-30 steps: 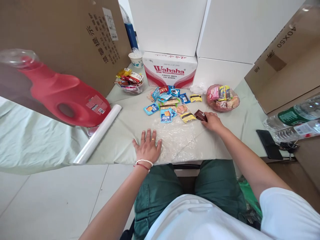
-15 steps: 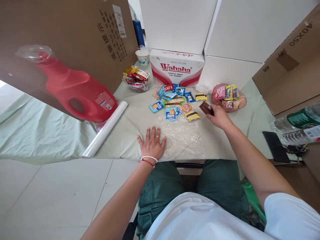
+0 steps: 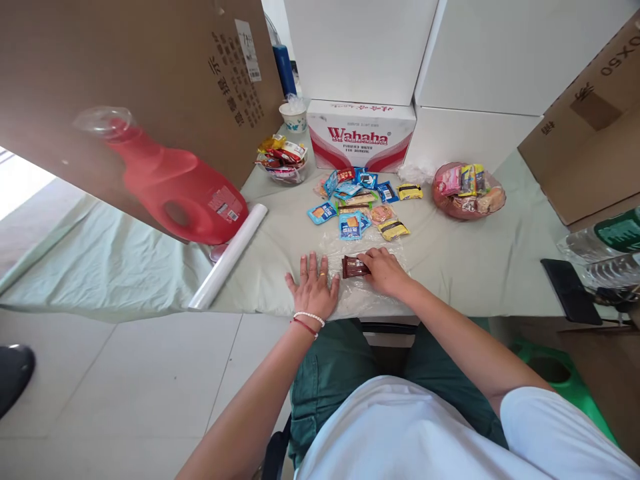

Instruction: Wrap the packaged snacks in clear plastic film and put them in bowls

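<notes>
My left hand (image 3: 314,293) lies flat with its fingers spread, at the left edge of a sheet of clear plastic film (image 3: 365,297) on the table. My right hand (image 3: 386,270) grips a brown-wrapped snack packet (image 3: 355,267) low over the film; whether the packet touches it I cannot tell. Just beyond lie several small snack packets: a blue packet (image 3: 351,226), a yellow packet (image 3: 393,230), a round pinkish packet (image 3: 382,213) and others in a loose pile.
A glass bowl of snacks (image 3: 467,207) stands at right, another snack bowl (image 3: 283,172) at back left. A film roll (image 3: 230,257) and red detergent jug (image 3: 185,190) are at left. Behind stands a Wahaba carton (image 3: 360,137); a phone (image 3: 570,290) lies at right.
My right hand has moved left and nearer with the brown packet, from near the right-hand bowl to above the film. My left hand stays flat on the table. The view has shifted slightly.
</notes>
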`<state>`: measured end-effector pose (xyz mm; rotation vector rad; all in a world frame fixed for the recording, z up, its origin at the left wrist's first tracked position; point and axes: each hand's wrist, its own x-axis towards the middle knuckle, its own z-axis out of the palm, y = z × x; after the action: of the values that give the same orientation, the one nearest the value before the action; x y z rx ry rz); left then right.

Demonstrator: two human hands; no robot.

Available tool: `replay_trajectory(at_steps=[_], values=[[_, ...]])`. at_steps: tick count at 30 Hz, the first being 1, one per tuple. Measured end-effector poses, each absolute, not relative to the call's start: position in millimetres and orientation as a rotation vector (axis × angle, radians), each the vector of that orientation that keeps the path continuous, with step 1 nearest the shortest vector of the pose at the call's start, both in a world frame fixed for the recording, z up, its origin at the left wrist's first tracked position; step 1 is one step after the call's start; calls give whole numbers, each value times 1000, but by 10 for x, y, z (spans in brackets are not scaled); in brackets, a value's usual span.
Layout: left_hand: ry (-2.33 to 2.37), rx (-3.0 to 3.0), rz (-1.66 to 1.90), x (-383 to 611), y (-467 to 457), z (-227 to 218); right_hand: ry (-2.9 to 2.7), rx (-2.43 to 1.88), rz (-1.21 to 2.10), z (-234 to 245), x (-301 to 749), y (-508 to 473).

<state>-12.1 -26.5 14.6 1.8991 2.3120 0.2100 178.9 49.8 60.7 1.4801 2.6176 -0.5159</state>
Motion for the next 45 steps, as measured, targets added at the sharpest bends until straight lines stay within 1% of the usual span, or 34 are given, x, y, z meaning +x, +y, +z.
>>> replay_trajectory(at_steps=[5, 11, 16, 18, 20, 23, 27, 29, 34, 38, 42, 45], values=[[2294, 1827, 248, -305, -400, 115, 2655, 1470, -557, 539, 1879, 535], [2296, 1894, 367, -422, -537, 60, 2694, 1471, -570, 491, 1899, 532], [2314, 2050, 541, -482, -587, 152, 2770, 1496, -719, 446, 2051, 495], [2167, 2226, 533, -579, -582, 199, 2912, 1540, -796, 432, 2208, 410], [1916, 2360, 469, -705, -564, 215, 3089, 1539, -871, 424, 2397, 260], [1680, 2380, 380, -885, -534, 158, 3237, 1510, -928, 391, 2667, -40], [1719, 2295, 374, -1014, -533, 51, 3198, 1648, -821, 250, 2869, -362], [1714, 2284, 382, -1036, -554, 43, 3158, 1633, -795, 162, 2911, -428], [1570, 2355, 311, -1053, -685, 123, 3151, 1632, -900, 44, 3050, -397], [1546, 2413, 235, -1003, -811, 105, 3106, 1708, -927, 56, 3194, -344], [1638, 2379, 344, -906, -864, 28, 3084, 1660, -936, 113, 3268, -349], [1645, 2335, 406, -871, -886, 32, 3082, 1554, -1023, 245, 3302, -344]])
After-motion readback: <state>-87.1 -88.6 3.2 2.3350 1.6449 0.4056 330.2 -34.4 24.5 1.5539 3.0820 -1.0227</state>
